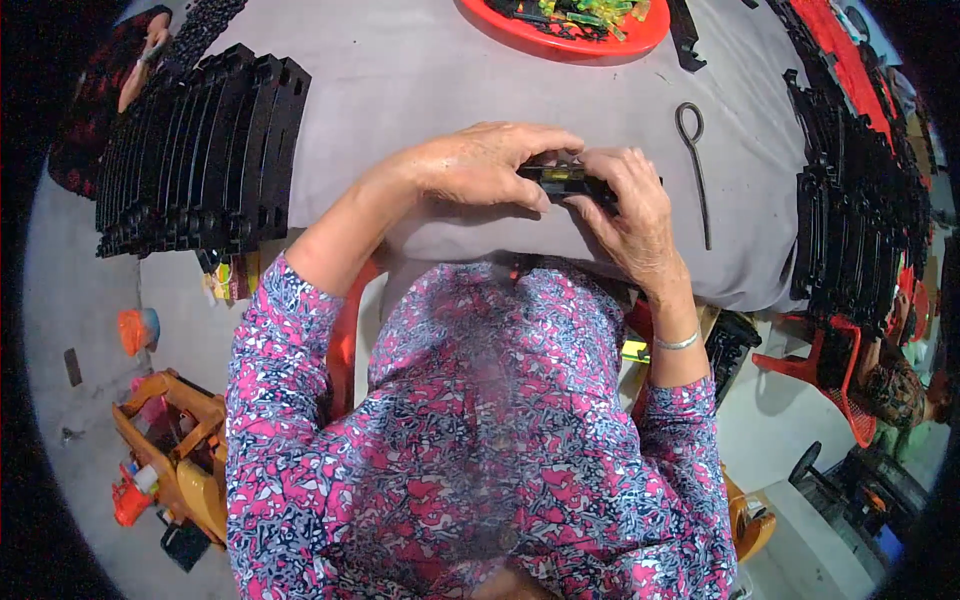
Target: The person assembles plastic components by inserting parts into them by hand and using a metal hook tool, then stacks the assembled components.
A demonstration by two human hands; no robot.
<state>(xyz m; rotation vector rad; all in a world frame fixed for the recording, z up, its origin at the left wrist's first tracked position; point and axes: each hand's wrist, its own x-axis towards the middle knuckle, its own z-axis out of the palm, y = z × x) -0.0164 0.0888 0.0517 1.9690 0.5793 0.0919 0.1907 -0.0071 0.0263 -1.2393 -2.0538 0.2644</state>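
Near the front edge of the grey-covered table, a black plastic part (566,188) with a small yellowish-green piece (562,173) in it lies between my two hands. My left hand (490,165) is curled at its left end, thumb in front and fingers behind. Around the right end, the fingers and thumb of my right hand (630,200) are closed, hiding much of that end. To the right of the hands lies a metal rod with a looped end (697,160).
Stacked black plastic parts stand at the left (215,150) and right (855,215) of the table (400,70). A red round tray (520,40) at the far side holds yellow-green and black pieces. One long black part (685,35) lies beside it. Other people sit at far left and right.
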